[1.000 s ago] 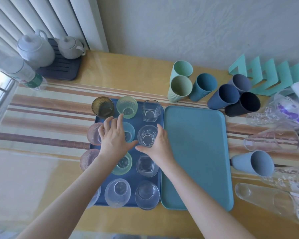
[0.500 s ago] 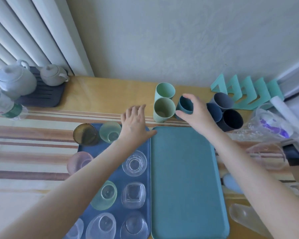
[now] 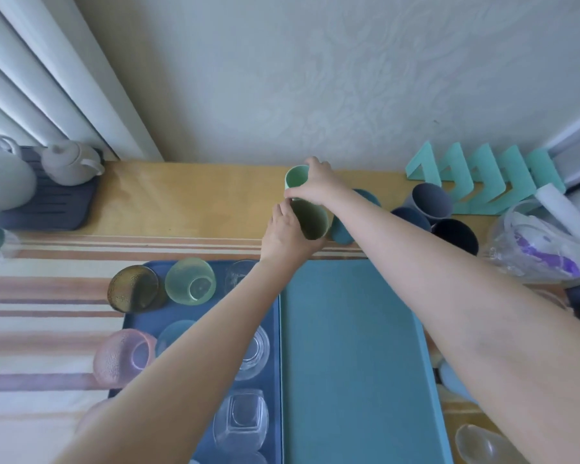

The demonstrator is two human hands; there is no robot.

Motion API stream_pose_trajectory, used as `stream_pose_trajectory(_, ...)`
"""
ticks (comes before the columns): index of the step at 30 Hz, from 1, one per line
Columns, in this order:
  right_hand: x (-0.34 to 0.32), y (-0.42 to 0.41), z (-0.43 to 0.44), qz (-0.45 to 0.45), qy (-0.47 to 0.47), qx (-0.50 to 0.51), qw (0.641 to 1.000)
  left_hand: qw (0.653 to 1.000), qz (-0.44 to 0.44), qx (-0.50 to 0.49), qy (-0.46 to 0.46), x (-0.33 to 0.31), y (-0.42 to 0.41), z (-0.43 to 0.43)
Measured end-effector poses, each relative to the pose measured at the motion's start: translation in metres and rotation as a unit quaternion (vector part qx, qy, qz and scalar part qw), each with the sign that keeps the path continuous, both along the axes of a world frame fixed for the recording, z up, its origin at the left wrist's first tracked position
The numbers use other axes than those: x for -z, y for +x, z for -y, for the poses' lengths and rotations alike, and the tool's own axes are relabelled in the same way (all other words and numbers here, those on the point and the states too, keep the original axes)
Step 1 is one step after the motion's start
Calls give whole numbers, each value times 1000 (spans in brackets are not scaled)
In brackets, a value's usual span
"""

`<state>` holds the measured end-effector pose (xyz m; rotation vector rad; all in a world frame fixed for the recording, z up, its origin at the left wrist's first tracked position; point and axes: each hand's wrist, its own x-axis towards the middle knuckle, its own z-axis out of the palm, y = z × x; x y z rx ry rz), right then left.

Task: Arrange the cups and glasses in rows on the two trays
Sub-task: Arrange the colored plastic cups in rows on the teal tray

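My right hand (image 3: 317, 184) grips the mint green cup (image 3: 295, 177) near the wall. Just in front of it, my left hand (image 3: 287, 234) holds the olive green cup (image 3: 310, 219). A teal cup (image 3: 344, 229) lies behind my right forearm, with several dark blue and grey cups (image 3: 431, 200) to its right. The dark blue tray (image 3: 138, 324) on the left carries several glasses, among them an amber one (image 3: 133, 289) and a pale green one (image 3: 191, 284). The teal tray (image 3: 352, 363) beside it holds nothing.
Two grey teapots (image 3: 69, 164) stand on a dark mat (image 3: 47, 209) at the back left. A teal zigzag rack (image 3: 482, 175) and a plastic bag (image 3: 536, 246) sit at the back right. A clear glass (image 3: 479, 445) lies at the lower right.
My right hand moved from the teal cup to the mint green cup. My left hand left the blue tray and took hold of the olive green cup. The view tilted upward.
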<state>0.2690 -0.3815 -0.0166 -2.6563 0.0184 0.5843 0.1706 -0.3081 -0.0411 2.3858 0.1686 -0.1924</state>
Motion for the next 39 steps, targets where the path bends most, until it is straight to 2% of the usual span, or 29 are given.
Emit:
stream_pose_trajectory(4, -5, 0, 1, 22, 33, 15, 999, 1000, -4, 18, 1, -4, -2, -7)
stream_pose_trajectory(8, -52, -16, 23, 103, 100, 41, 989, 998, 16, 57, -37, -29, -6, -22)
stream_pose_trajectory(13, -103, -103, 73, 189, 123, 49, 973, 982, -2, 181, -46, -59, -20, -37)
stream_pose_trajectory(16, -102, -167, 97, 167, 136, 64, 974, 973, -33, 227, -31, -55, -29, -35)
stream_pose_trajectory(19, -80, -212, 108, 127, 153, 89, 976, 972, -47, 232, -9, -45, -36, -34)
stream_pose_trajectory(25, -25, -262, 76, 48, 118, 93, 988, 973, -59, 222, -5, -28, -40, -32)
stream_pose_trajectory(34, 9, -262, 26, 90, 68, 68, 991, 973, -51, 223, 3, -25, -46, -30)
stream_pose_trajectory(39, 12, -267, 26, 97, 85, 73, 989, 972, -90, 217, 0, -18, -49, -29)
